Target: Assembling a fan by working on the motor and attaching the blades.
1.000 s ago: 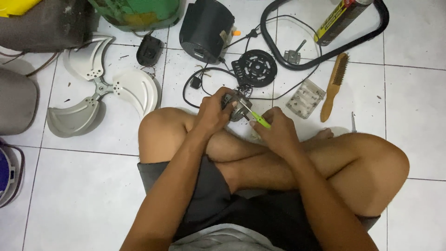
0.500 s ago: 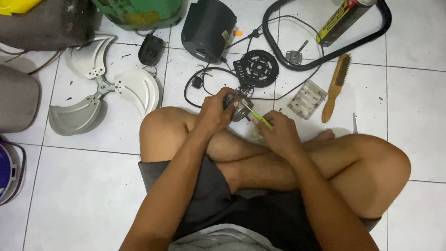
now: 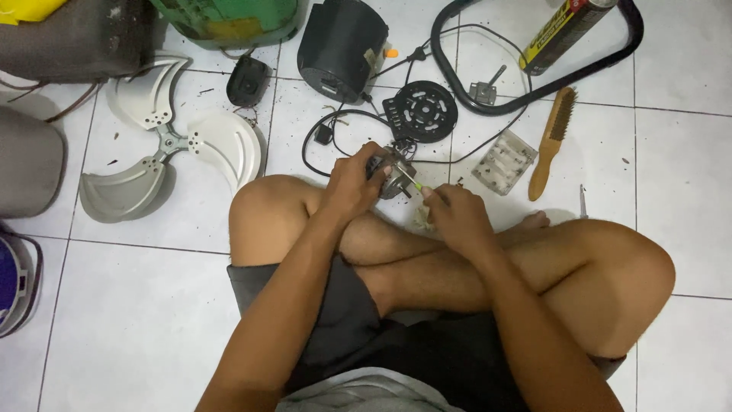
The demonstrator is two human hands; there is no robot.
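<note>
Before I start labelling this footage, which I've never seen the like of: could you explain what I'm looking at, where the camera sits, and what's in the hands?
There is no machine here, just a person sitting cross-legged on a white tiled floor. The one picture comes from a camera worn on their head, looking down over their arms and knees.

The left hand grips a small metal motor part above the knees. The right hand holds a thin tool with a green handle, its tip at that part.

Spread on the floor beyond: a white three-bladed fan blade, a black motor housing, a round black vented cover, a black cable, a wooden-handled wire brush, a clear plastic tray and a spray can lying inside a black loop of tubing.
</note>
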